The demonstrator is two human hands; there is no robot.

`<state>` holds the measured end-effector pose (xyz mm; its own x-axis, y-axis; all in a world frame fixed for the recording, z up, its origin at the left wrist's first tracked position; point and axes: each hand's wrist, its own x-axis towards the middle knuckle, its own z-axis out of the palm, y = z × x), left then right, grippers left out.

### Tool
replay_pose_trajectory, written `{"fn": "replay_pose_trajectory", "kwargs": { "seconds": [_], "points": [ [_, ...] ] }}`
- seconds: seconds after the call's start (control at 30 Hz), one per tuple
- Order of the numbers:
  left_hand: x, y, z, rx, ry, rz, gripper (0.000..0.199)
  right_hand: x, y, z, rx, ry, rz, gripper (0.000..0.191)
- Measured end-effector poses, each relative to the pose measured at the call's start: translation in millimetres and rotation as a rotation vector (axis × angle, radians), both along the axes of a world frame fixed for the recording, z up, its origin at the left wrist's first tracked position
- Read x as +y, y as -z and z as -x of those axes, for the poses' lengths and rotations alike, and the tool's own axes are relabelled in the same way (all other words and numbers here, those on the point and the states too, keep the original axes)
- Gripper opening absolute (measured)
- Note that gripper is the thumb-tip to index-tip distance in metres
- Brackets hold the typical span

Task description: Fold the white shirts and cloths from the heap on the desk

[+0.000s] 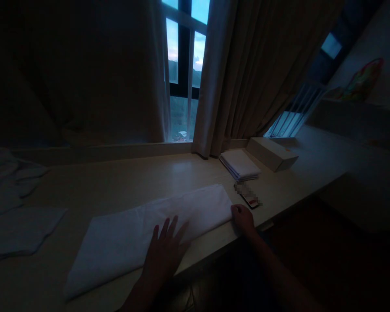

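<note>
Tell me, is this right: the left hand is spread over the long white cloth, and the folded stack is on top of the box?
Not quite: the folded stack isn't on top of the box; the head view shows it on the table, beside the box. The left hand is spread over the long white cloth.

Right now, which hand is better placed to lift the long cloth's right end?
Probably the right hand: it's at that end of the long cloth; the left hand is nearer the middle.
</note>
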<state>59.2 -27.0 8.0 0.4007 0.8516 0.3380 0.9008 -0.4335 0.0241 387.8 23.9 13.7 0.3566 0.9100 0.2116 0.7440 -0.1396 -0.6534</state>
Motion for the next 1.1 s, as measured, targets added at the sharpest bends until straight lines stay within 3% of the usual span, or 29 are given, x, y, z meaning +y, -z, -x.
{"fn": "replay_pose_trajectory", "kwargs": {
  "seconds": [0.13,0.33,0.63,0.93,1.0,1.1],
  "points": [
    [0,1.1,0,-0.002,-0.011,-0.017,0.058,2,-4.7,0,0.022,-0.023,-0.024,0.034],
    [1,5.1,-2,0.0,-0.024,-0.025,0.059,2,-10.3,2,0.222,-0.103,-0.16,0.037],
    [-6,2.1,-7,-0.015,-0.069,-0.024,0.058,4,-8.8,-2,0.269,0.022,-0.155,0.039],
    [-10,4.3,-15,-0.021,-0.114,-0.068,0.06,6,1.2,0,0.087,0.069,-0.078,0.029],
    [-10,0.9,-19,-0.015,-0.056,-0.11,0.063,6,1.3,2,0.017,0.069,-0.074,0.03],
    [-13,-6.2,-30,0.0,0.177,-0.162,0.061,0,-2.9,11,-0.168,0.065,-0.169,0.033]
  ]
}}
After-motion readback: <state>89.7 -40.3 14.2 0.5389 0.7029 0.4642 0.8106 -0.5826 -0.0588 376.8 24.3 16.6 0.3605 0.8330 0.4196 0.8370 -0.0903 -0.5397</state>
